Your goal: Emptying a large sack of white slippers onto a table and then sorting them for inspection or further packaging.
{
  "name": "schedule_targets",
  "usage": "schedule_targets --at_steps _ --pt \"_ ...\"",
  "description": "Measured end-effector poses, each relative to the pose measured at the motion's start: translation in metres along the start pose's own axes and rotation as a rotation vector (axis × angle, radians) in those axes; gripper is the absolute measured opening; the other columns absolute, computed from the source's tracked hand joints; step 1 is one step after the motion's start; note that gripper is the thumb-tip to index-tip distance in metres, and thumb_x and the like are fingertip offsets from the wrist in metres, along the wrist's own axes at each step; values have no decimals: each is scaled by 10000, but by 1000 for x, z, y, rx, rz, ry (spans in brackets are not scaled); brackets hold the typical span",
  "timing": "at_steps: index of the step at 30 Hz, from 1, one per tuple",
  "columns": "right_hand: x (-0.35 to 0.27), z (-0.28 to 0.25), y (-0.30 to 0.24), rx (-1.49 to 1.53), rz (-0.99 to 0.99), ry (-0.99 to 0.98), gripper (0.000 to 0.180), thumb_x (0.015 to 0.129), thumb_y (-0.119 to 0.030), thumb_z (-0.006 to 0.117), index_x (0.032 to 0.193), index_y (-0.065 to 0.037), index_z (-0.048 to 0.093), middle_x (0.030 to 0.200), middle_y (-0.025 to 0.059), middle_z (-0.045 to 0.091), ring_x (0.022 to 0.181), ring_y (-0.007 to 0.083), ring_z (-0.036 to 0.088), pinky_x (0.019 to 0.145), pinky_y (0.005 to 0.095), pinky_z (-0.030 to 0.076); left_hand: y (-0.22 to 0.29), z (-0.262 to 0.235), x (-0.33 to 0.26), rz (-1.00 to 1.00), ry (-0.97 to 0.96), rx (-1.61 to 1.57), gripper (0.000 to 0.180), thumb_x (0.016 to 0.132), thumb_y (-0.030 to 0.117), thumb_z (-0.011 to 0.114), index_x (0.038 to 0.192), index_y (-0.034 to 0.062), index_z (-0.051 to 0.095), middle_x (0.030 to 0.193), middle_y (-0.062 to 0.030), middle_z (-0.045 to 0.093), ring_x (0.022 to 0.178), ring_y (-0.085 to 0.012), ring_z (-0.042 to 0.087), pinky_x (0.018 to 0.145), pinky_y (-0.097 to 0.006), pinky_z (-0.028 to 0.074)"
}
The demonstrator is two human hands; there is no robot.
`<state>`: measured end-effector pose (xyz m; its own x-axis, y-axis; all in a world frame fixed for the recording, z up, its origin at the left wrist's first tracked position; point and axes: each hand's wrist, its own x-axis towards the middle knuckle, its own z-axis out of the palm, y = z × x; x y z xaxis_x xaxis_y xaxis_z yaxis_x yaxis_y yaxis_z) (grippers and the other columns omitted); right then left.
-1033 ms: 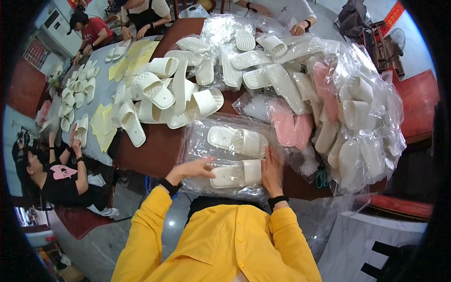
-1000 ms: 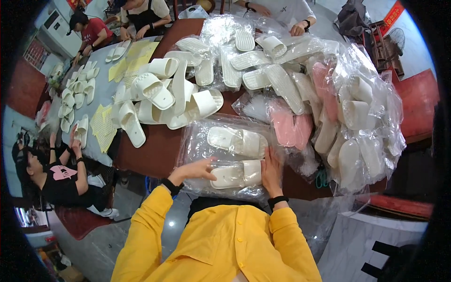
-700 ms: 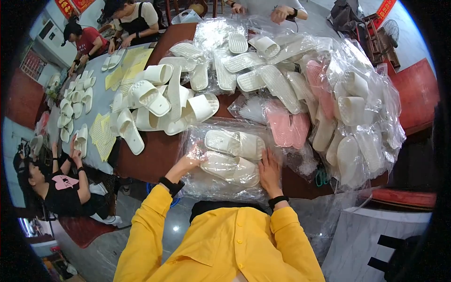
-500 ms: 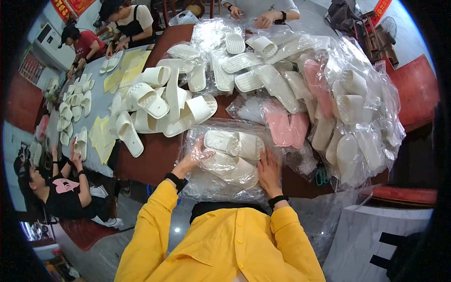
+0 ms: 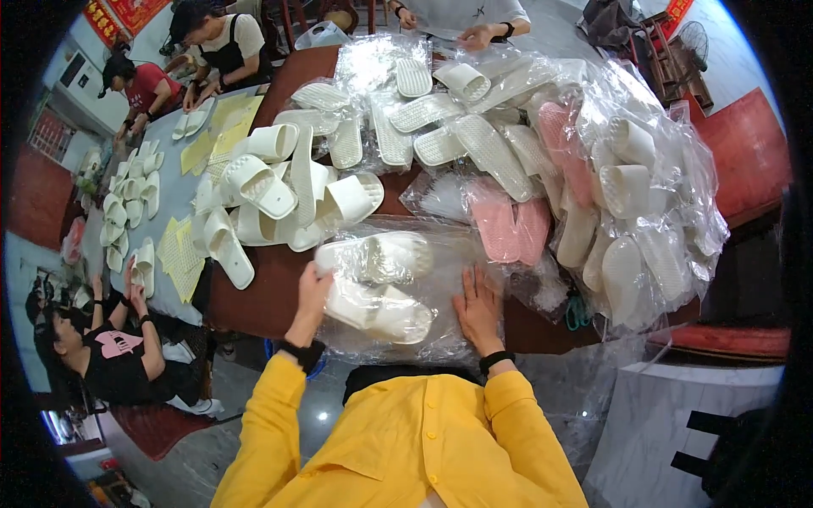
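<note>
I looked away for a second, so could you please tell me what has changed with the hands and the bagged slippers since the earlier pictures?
The left hand moved from the near cream slipper to the left end of the clear bag, by the far slipper. The near slipper turned slantwise. The right hand stayed flat on the bag; the pink pair and the loose pile kept their places.

White slippers (image 5: pixel 377 284) inside clear bag (image 5: pixel 440 279)

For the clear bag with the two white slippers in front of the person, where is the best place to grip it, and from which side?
Probably the left edge of the clear bag, coming from the left: the left hand is at that end by the slippers, which bulk up the middle. The right hand lies flat on loose film, which would likely slip.
</note>
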<state>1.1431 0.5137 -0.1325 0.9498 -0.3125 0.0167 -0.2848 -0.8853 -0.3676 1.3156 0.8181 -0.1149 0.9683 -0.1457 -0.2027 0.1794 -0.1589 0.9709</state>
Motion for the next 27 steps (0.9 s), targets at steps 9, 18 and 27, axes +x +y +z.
schedule_targets --at_steps 9,18,27 --pt "1 -14 -10 56 -14 -112 847 803 -592 593 1484 -195 283 1553 143 169 1408 362 189 1121 504 136 14 -154 -107 30 753 -260 250 926 114 555 1134 -17 509 1067 -109 610 950 -217 615 809 -342 505" --pt "-2 -12 -8 26 5 -105 868 782 -612 594 1480 -194 294 1546 155 181 1405 367 192 1126 504 125 107 -61 -163 33 442 -585 262 922 130 536 1171 52 513 1136 -80 582 1049 -197 580 876 -339 487" --pt "1 -8 -7 22 -23 -92 854 803 -571 596 1491 -195 258 1516 217 224 1394 408 202 1123 520 152 -8 48 -141 -556 28 -581 300 930 90 507 1203 26 399 1102 -124 584 995 -210 604 867 -364 503"
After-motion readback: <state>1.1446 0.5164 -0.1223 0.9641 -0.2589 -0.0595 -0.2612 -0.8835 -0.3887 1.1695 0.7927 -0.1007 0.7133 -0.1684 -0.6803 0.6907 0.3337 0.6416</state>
